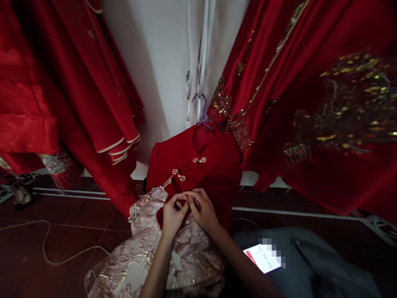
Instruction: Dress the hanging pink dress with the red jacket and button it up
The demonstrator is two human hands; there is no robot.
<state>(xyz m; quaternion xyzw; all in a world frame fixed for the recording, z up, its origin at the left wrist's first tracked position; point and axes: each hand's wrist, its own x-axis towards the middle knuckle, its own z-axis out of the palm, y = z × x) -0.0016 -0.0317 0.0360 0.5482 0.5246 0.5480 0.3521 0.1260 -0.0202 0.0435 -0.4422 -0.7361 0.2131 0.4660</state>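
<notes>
Red garment [223, 169] hangs on purple hanger [203, 111], before the person. At its front, left hand [172, 212] and right hand [202, 207] pinch a small piece [187, 198], which I cannot identify. Pale brocade [124, 252] lies below.

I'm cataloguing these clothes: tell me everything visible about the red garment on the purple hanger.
The garment is deep red, plain cloth by its look, with a neck opening and flower-shaped, pearl-like ornaments on its front. It hangs on the purple hanger between other red clothes. The left hand and right hand meet before its lower front; their exact grip is unclear. Pale, shiny fabric shows at its lower left.
</notes>
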